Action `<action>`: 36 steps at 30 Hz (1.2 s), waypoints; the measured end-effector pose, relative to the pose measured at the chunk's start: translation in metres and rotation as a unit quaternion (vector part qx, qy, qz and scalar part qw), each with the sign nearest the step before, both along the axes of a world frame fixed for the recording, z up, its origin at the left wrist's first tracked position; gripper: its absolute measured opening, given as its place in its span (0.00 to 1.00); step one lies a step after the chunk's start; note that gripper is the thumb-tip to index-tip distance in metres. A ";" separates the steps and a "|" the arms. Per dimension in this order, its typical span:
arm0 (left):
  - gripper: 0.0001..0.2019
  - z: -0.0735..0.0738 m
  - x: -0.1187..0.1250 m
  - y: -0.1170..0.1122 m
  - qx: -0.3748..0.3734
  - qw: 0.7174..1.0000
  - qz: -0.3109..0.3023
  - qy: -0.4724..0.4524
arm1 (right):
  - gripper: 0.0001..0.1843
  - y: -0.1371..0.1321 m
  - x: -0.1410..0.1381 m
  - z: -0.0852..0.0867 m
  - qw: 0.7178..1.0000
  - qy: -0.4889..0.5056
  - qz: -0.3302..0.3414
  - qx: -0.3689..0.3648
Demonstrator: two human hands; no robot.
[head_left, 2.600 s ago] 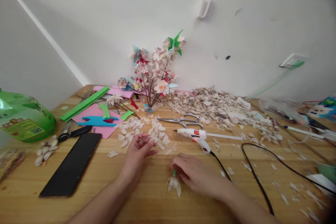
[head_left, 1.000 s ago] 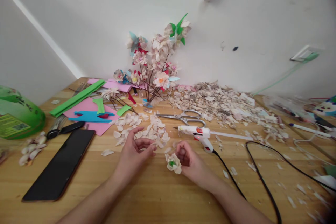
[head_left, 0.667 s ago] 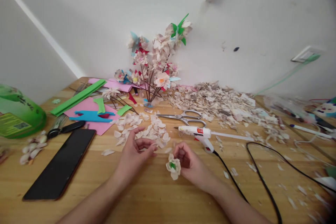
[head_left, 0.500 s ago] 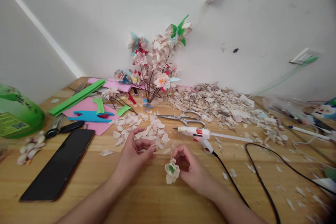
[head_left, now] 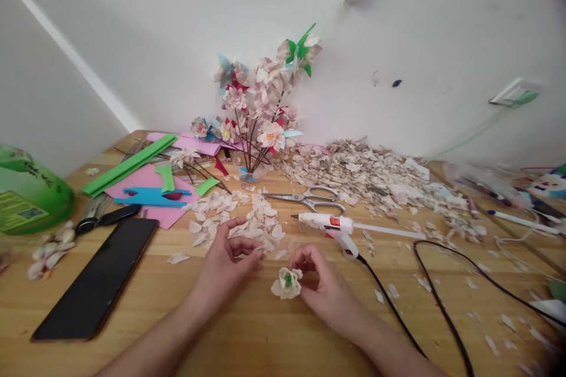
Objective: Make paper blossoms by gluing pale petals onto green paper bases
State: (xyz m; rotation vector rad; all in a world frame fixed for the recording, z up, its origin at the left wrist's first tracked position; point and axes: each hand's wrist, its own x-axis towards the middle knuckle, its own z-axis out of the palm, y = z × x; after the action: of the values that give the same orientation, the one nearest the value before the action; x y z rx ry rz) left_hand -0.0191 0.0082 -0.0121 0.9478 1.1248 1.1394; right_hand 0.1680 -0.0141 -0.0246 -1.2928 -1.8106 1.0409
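My right hand (head_left: 325, 285) pinches a small handmade flower (head_left: 286, 284) between thumb and fingers. Its cream petals spread around a green centre that faces up and toward me. Loosely curled, with the index finger held apart, my left hand (head_left: 232, 259) shows nothing plainly in it. It hovers at the near edge of a loose heap of pale petals (head_left: 263, 221), a little left of the flower. A white hot glue gun (head_left: 327, 222) lies just beyond my right hand, and scissors (head_left: 309, 195) lie behind it.
A vase of handmade flowers (head_left: 265, 106) stands by the wall, beside a big pile of dry shells (head_left: 362, 165). A phone (head_left: 99, 277), green bottle (head_left: 33, 191) and coloured paper (head_left: 154, 218) lie at left. A black cord (head_left: 442, 300) loops at right.
The flower has turned in my right hand, so its face is tilted more upward and its petals spread leftward. My left hand has hardly moved.
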 end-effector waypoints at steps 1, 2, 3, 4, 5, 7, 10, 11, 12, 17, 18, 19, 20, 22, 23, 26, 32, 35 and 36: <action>0.29 0.000 0.000 0.000 -0.004 1.000 -0.002 -0.001 | 0.11 0.000 0.000 0.000 1.000 0.005 -0.001 -0.002; 0.29 0.000 0.000 -0.001 -0.008 1.000 -0.007 -0.003 | 0.11 0.000 -0.001 -0.001 1.000 0.011 -0.002 -0.004; 0.29 0.000 0.001 -0.001 -0.013 1.000 -0.017 -0.008 | 0.11 0.000 -0.001 -0.001 1.000 0.017 -0.004 -0.006; 0.29 0.000 0.001 -0.002 -0.020 0.999 -0.031 -0.016 | 0.11 0.000 -0.001 -0.002 1.000 0.024 -0.007 -0.009; 0.29 -0.001 0.001 -0.002 -0.028 0.998 -0.048 -0.024 | 0.11 0.000 -0.001 -0.003 0.999 0.032 -0.011 -0.010; 0.30 0.000 0.001 -0.003 -0.050 0.995 -0.080 -0.042 | 0.12 -0.001 -0.001 -0.004 0.999 0.050 -0.018 -0.010; 0.31 0.002 0.000 -0.005 -0.102 0.988 -0.103 -0.055 | 0.12 -0.001 -0.002 -0.006 0.996 0.080 -0.028 -0.009; 0.30 0.004 -0.001 -0.005 -0.118 0.985 -0.108 -0.056 | 0.13 -0.001 -0.002 -0.006 0.995 0.091 -0.031 -0.010; 0.30 0.005 -0.001 -0.005 -0.132 0.983 -0.115 -0.055 | 0.13 0.000 -0.002 -0.007 0.994 0.103 -0.035 -0.011; 0.30 0.011 0.000 -0.007 -0.167 0.973 -0.150 -0.051 | 0.14 0.000 -0.002 -0.009 0.988 0.151 -0.033 -0.026; 0.30 0.011 0.000 -0.007 -0.170 0.972 -0.150 -0.053 | 0.15 0.000 -0.002 -0.010 0.987 0.153 -0.030 -0.029; 0.29 0.012 0.000 -0.007 -0.172 0.972 -0.150 -0.055 | 0.15 0.000 -0.003 -0.010 0.987 0.153 -0.028 -0.030; 0.29 0.012 0.000 -0.008 -0.173 0.972 -0.150 -0.056 | 0.14 0.000 -0.003 -0.011 0.988 0.151 -0.026 -0.029; 0.29 0.012 -0.001 -0.008 -0.174 0.971 -0.151 -0.059 | 0.14 -0.001 -0.004 -0.011 0.989 0.142 -0.023 -0.025; 0.29 0.011 -0.001 -0.008 -0.174 0.971 -0.154 -0.062 | 0.14 -0.001 -0.004 -0.011 0.990 0.136 -0.022 -0.022; 0.29 0.009 -0.003 -0.009 -0.174 0.969 -0.161 -0.065 | 0.14 0.000 -0.004 -0.010 0.992 0.123 -0.019 -0.012; 0.29 0.009 -0.003 -0.009 -0.177 0.970 -0.158 -0.060 | 0.12 0.000 -0.002 -0.008 0.996 0.087 -0.008 0.005; 0.29 0.010 -0.002 -0.009 -0.179 0.970 -0.155 -0.055 | 0.11 0.001 -0.002 -0.006 0.997 0.070 -0.011 0.006; 0.29 0.011 -0.001 -0.010 -0.180 0.970 -0.156 -0.054 | 0.11 0.001 -0.003 -0.005 0.998 0.065 -0.012 0.007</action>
State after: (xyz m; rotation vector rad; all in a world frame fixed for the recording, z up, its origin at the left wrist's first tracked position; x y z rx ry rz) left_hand -0.0205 -0.0014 -0.0014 0.7359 1.0088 0.6929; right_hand 0.1654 -0.0134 -0.0299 -1.2074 -1.6988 1.0714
